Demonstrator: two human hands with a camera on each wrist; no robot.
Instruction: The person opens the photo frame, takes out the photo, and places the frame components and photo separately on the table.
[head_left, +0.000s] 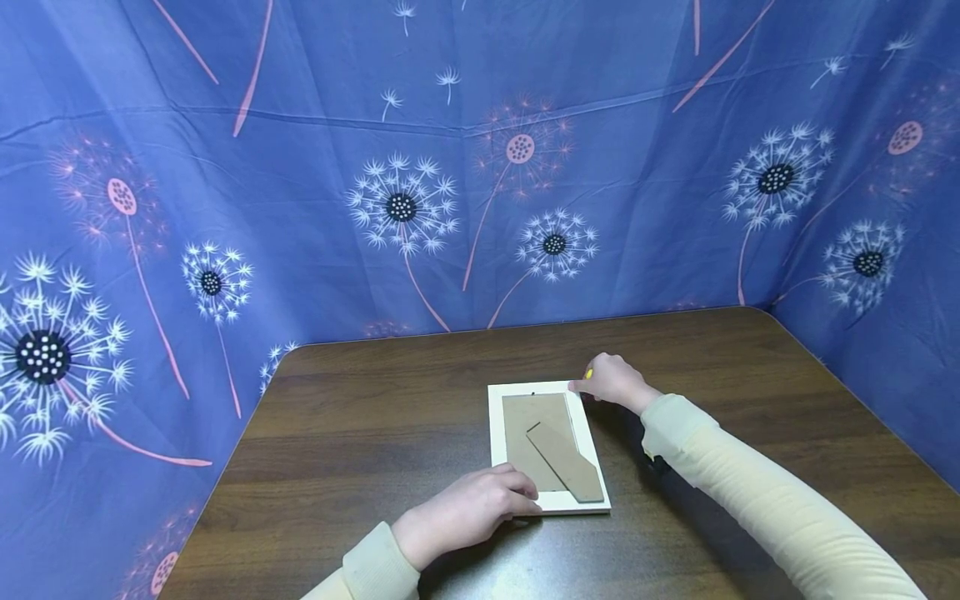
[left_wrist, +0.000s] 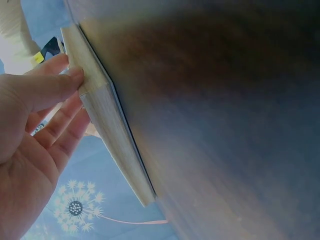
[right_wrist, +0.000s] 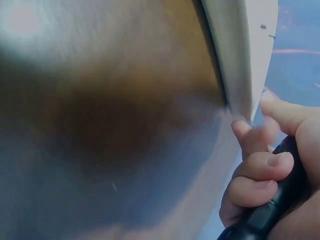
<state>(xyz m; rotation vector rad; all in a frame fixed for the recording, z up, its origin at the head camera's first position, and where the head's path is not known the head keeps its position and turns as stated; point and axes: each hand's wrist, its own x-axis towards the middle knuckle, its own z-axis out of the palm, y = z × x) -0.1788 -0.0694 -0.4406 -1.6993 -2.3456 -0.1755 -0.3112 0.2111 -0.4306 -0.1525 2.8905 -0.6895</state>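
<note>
Cream-cuffed left hand (head_left: 480,504): pinching the near left corner of the picture frame (head_left: 497,425), thumb against its side.
Right hand (head_left: 618,382): at the frame's far right corner with thumb and forefinger, the other fingers curled round a black handle (right_wrist: 257,220) just beside the frame; its full shape is hidden.
White picture frame: back upward on the counter (head_left: 375,408), between the hands; whether an edge is slightly lifted cannot be told.
Brown backing (head_left: 540,408): inside the frame's rim.
Easel leg (head_left: 570,462): aslant over the backing, its foot overlapping the frame's near right corner.
Progress: backing and leg are both on the frame, and both hands are in place at opposite corners. Letting go seems left to do; whether the backing is being fastened or freed, I cannot tell.
Blue dandelion cloth (head_left: 300,167): hanging beyond the frame's far edge.
</note>
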